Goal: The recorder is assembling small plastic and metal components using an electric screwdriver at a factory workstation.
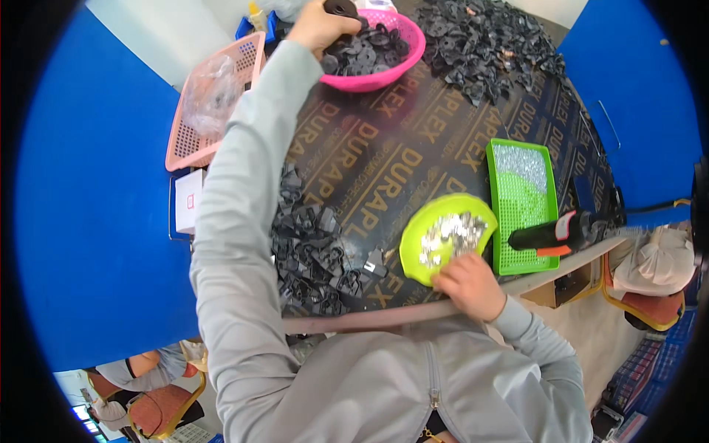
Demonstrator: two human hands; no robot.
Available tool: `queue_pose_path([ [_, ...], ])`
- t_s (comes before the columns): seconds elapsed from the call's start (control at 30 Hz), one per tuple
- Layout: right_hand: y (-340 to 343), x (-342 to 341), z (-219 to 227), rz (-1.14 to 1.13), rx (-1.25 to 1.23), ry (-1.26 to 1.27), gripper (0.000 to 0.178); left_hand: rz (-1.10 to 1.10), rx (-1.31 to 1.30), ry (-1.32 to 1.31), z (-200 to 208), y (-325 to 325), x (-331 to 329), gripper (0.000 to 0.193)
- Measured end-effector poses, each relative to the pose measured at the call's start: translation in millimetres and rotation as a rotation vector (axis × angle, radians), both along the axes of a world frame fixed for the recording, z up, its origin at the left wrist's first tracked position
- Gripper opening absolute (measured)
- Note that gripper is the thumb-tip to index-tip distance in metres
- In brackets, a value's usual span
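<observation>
One dark round piece (341,8): up in the left hand (316,31), over the left side of the pink bowl's rim.
Left fingers: closed on that piece, the thumb pointing toward the bowl's contents.
Pink bowl (369,83): at the far side of the tabletop (369,181), heaped with black round parts (369,55), some with holes showing.
Small metal pieces (461,232): shiny and loose, lying in the yellow-green dish (413,240) near the tabletop's near edge.
Right hand (474,288): at the near rim of the dish, beside the metal pieces.
Right fingers: bunched narrow and pointing down; I cannot tell whether they hold a piece.
Green tray (518,262): just right of the dish, with small silvery bits (521,164) gathered mostly toward its far end.
Black tool (543,235): lying across the near part of the tray, an orange strip on its side.
Near pile (314,255): black parts between the left sleeve and the dish.
Far pile (487,48): more black parts, right of the pink bowl.
Pale pink basket (179,136): left of the left sleeve, holding a clear plastic bag (210,96).
White box (189,199): just below that basket.
</observation>
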State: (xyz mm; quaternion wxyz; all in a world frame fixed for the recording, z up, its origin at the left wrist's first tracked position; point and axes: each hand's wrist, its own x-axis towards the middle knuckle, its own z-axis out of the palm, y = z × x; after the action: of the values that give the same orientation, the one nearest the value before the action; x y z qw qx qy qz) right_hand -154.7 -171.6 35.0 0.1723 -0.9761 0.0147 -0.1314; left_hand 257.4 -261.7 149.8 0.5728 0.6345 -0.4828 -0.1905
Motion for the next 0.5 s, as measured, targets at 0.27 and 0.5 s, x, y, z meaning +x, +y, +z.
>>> queue_pose_path([
  [0.27,-37,69,-2,-0.218,-0.022,-0.064,0.014,-0.262,0.145,-0.416,-5,151,-159,0.026],
  [0.5,-28,42,18,-0.411,0.437,-0.582,0.016,-0.311,0.431,-0.730,-86,192,-259,0.017],
])
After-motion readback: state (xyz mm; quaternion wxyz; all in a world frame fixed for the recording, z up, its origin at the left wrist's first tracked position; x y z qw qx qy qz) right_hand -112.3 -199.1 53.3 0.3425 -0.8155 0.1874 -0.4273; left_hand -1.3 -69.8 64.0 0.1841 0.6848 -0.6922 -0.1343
